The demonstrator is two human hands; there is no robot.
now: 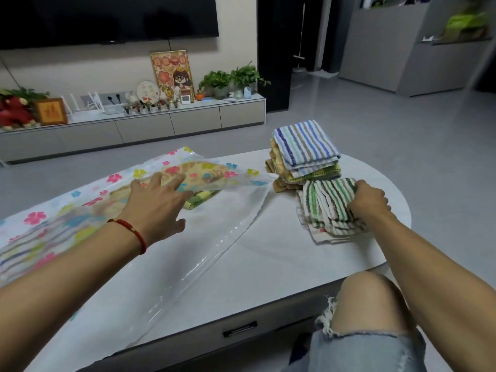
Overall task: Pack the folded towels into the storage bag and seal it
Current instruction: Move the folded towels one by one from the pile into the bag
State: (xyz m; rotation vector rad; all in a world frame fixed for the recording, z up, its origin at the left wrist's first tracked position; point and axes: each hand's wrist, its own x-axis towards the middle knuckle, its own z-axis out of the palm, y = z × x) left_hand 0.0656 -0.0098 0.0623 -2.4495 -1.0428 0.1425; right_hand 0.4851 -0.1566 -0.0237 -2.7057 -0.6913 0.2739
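Observation:
A clear storage bag (80, 208) printed with coloured flowers lies across the left of the white table (268, 251), its mouth facing right. Several folded towels show through it, and a green checked towel (198, 200) sits at the mouth. My left hand (158, 202) holds the bag's upper flap lifted, fingers spread under the plastic. My right hand (369, 201) grips a folded green-and-white striped towel (327, 208) resting on the table. Behind it stands a stack of folded towels (303, 157), blue-striped on top.
The table's rounded right end and front edge are near; my bare knee (375, 304) in torn jeans is below the front edge. A low TV cabinet (161, 124) with plants and ornaments runs along the far wall. Grey floor lies beyond.

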